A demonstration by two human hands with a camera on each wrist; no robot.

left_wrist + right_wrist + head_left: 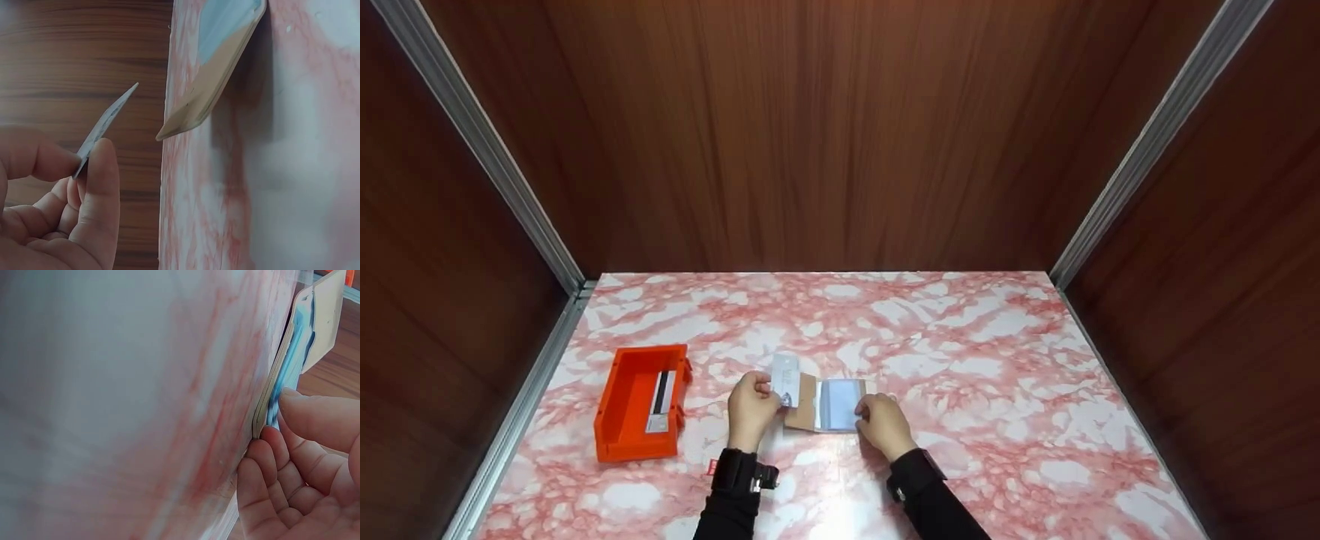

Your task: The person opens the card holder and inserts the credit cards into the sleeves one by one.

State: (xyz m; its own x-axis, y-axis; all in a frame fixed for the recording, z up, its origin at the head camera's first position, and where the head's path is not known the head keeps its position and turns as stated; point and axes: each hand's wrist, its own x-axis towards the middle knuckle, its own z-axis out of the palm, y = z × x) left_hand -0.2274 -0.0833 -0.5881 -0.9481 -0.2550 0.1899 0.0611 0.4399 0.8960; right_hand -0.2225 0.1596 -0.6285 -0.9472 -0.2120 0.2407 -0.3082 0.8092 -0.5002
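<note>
A white card point(785, 381) with faint print is pinched between the thumb and finger of my left hand point(754, 409), raised beside an opened card holder. In the left wrist view the card point(107, 121) appears nearly edge-on, apart from the holder. The card holder point(805, 405) has a tan cover and bluish clear sleeves, spread open at the middle of the table. My right hand point(883, 424) grips its right edge, thumb on the sleeves point(289, 365) and fingers under the cover.
An orange bin point(622, 439) stands on the left of the marbled red-and-white table point(997, 360), with white and black card-like items point(661, 401) inside. A small red tag point(712, 467) lies by the left wrist. Brown wood-grain panels point(810, 135) enclose the back and sides.
</note>
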